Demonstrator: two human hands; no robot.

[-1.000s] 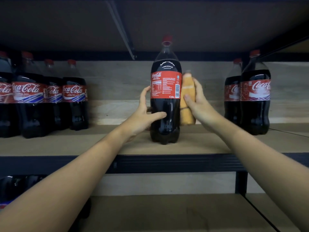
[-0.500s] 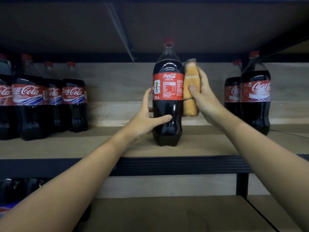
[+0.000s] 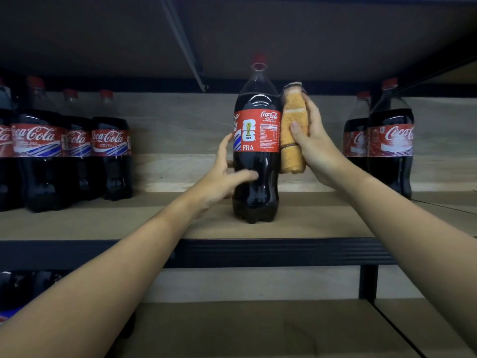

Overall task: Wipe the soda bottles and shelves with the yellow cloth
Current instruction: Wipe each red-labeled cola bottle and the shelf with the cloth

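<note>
At frame centre, on the middle shelf (image 3: 322, 228), one Coca-Cola bottle (image 3: 256, 161) stands upright w/ red cap on, label showing FIFA mark and "FRA". Left hand (image 3: 224, 182) grasps the lower body from the left side, thumb across the front, fingers round the back. Right hand (image 3: 316, 146) grips the folded yellow cloth (image 3: 293, 130), thumb on its face, fingers behind; cloth pressed vertically against the bottle's right flank at label height, touching it. Step in hand, judged: wiping this bottle's side, approx. mid-stroke; bottle steadied by the other hand. Next move likely calls for running the cloth along the flank while the left hand turns the bottle to present unwiped faces, keeping base flat on the shelf to avoid a topple. Remaining stock: bottle group (image 3: 69, 156) at left of frame, bottle pair (image 3: 382, 146) at right, both well apart from centre; shelf boards not yet addressed as far as can be judged. Lower shelf (image 3: 258, 329) visible at bottom.
</note>
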